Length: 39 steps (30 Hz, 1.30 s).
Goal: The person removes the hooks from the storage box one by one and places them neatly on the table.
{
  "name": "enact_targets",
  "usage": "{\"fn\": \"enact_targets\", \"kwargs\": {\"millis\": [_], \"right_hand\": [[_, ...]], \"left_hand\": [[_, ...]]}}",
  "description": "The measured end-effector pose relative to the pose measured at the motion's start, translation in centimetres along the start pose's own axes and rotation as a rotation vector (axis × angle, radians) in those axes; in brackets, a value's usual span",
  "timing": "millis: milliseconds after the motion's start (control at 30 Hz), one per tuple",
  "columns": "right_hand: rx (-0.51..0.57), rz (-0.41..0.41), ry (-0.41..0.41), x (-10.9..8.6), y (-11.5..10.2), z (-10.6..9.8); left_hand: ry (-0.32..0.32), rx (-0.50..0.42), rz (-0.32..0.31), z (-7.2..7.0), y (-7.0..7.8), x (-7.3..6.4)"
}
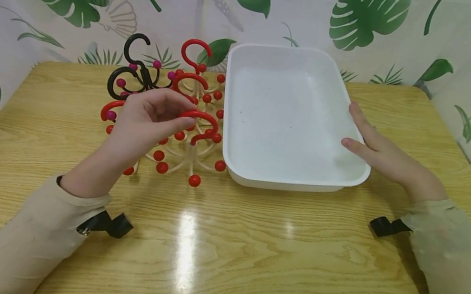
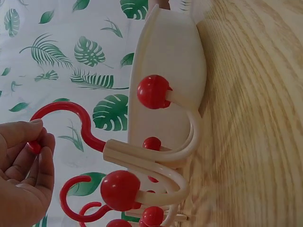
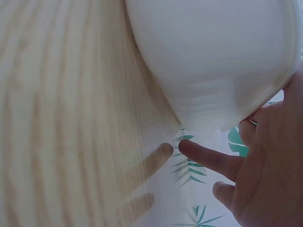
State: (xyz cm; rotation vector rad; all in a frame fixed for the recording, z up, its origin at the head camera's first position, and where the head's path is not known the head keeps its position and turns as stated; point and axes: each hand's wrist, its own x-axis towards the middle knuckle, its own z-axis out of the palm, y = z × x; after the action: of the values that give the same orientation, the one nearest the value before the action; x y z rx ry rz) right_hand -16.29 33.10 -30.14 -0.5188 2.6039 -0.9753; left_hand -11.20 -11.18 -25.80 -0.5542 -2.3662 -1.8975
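Note:
My left hand (image 1: 145,121) pinches the red hook of a claw hanger (image 1: 192,160) between thumb and fingers. Its cream prongs spread below and end in red balls; in the left wrist view the hook's tip (image 2: 34,147) sits among the fingers. More red-hooked hangers (image 1: 193,56) stand behind it. Two black-hooked hangers (image 1: 138,65) with magenta balls are at the back left, partly covered by the hand. My right hand (image 1: 383,150) holds the right rim of a deep white tray (image 1: 283,183), thumb over the edge, while some fingers extend below outside it.
A wooden table (image 1: 224,251) lies under everything, its near part stretching in front of the tray. A leaf-print cloth (image 1: 301,15) hangs behind and at both sides. The hangers stand close against the tray's left wall.

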Motion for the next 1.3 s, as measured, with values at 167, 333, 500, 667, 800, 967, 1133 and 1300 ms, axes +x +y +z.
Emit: {"fn": "enact_targets", "kwargs": {"millis": [167, 333, 500, 667, 800, 967, 1133, 1300], "right_hand": [[0.000, 0.003, 0.003, 0.0, 0.0, 0.0], [-0.004, 0.004, 0.004, 0.0, 0.0, -0.1], [-0.004, 0.011, 0.005, 0.1, 0.0, 0.0], [0.004, 0.011, 0.005, 0.1, 0.0, 0.0], [0.006, 0.007, 0.003, 0.1, 0.1, -0.1], [0.006, 0.010, 0.003, 0.0, 0.0, 0.0], [0.003, 0.007, 0.004, -0.1, -0.1, 0.0], [-0.001, 0.010, -0.001, -0.1, -0.1, 0.0]], "left_hand": [[0.008, 0.019, -0.016, -0.1, -0.4, 0.0], [-0.010, 0.025, -0.040, -0.2, -0.8, 0.0], [-0.012, 0.037, -0.030, -0.4, -1.1, -0.1], [-0.001, 0.045, -0.037, -0.6, -1.3, -0.3], [0.010, 0.070, -0.061, -0.7, -1.3, -0.6], [0.008, 0.114, -0.049, -1.0, -0.9, -1.0], [-0.031, 0.052, 0.065, -2.0, -0.3, -2.0], [-0.029, -0.048, 0.126, -4.0, 0.4, -3.2]]}}
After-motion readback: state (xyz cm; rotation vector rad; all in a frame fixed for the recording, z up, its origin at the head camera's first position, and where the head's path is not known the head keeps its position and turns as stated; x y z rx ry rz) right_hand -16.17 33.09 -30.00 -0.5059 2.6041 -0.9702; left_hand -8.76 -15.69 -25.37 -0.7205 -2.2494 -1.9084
